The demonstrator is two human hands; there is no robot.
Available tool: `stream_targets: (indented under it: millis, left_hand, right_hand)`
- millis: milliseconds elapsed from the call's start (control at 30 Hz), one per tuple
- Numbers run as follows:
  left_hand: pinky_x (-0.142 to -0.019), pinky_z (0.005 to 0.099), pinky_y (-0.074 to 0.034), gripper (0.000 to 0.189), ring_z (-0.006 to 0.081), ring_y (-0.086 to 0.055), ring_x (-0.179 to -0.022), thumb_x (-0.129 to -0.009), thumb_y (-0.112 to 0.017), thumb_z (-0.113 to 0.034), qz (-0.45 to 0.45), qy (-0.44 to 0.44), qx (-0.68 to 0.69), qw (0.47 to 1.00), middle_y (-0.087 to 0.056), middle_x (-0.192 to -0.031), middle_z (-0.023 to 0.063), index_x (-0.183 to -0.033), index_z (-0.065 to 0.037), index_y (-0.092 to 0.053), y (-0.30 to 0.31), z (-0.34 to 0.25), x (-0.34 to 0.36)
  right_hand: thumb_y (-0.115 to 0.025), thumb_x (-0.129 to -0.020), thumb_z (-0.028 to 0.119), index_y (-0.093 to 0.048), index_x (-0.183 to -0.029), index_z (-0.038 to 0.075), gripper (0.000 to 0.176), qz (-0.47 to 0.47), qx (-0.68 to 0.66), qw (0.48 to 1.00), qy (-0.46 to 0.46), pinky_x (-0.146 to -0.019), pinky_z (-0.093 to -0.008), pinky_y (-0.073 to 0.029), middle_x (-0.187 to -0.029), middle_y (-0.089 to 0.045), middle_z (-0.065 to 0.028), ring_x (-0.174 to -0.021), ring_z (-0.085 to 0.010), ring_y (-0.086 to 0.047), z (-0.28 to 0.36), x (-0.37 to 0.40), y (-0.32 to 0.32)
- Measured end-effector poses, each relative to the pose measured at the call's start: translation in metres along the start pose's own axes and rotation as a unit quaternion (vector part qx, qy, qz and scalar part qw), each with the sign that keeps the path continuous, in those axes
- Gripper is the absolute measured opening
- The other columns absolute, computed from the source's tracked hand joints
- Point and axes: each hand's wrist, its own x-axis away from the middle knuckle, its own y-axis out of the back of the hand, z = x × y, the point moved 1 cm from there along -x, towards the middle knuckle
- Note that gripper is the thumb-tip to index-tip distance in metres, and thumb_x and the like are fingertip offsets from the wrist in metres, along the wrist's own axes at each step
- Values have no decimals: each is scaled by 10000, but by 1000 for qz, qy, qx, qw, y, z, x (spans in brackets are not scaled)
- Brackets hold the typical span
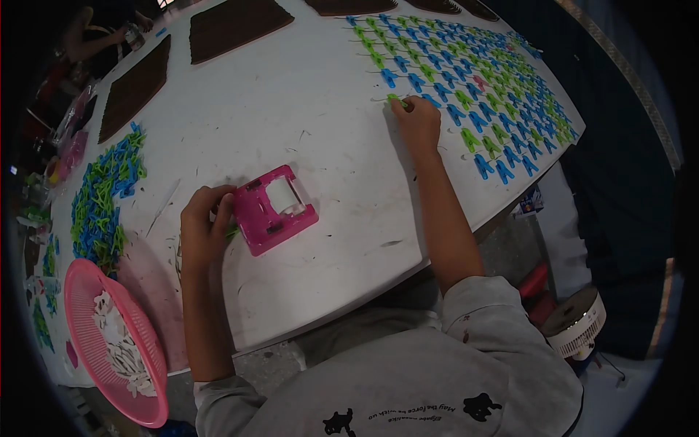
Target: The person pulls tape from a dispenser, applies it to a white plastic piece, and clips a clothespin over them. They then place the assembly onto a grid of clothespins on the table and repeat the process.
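My right hand (417,124) is closed in a pinch on a green clip (394,98) with a thin stem, at the near left edge of a spread of clips. Those blue and green clips (477,120) lie in rows on the white table. My left hand (207,215) curls its thumb and fingers at the left edge of a pink plastic holder (271,211), which carries a white roll (284,197). A bit of green (233,231) shows beside the left thumb, partly hidden by the hand.
A heap of blue and green clips (109,193) lies on the left. Below it, a pink basket (76,313) holds white pieces (120,346). Dark brown sheets (237,29) lie along the far side. Another person's arm (87,47) shows at top left. A round white-sided object (580,324) stands below right.
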Motion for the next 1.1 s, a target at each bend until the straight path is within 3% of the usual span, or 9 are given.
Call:
stream_targets:
  millis: [300,500,1100]
  left_hand:
    - [-652,298,-453,181,184,-555,-699,-921,-602,-127,0,-5,1,1000,-611,-793,103,-1010,11,-677,0,3,1]
    - [-658,292,-453,184,172,-559,-706,-928,-596,-126,4,9,4,1000,-618,-805,101,-1018,11,-678,2,-3,1]
    - [-678,288,-453,180,168,-548,-706,-924,-598,-116,14,19,4,1000,-615,-802,97,-1011,23,-674,2,-4,0]
  right_hand:
    - [-759,-740,221,-684,-790,-26,263,-9,-23,999,48,-694,-402,-512,-779,-651,-166,-727,-299,-626,-7,6,6]
    - [-744,-733,166,-692,-781,-18,197,-8,-16,1000,17,-703,-395,-521,-788,-673,-162,-734,-299,-647,-8,4,4]
    - [-757,-768,193,-719,-814,-7,209,-44,2,999,-26,-742,-396,-538,-846,-697,-155,-772,-301,-668,-9,0,-3]
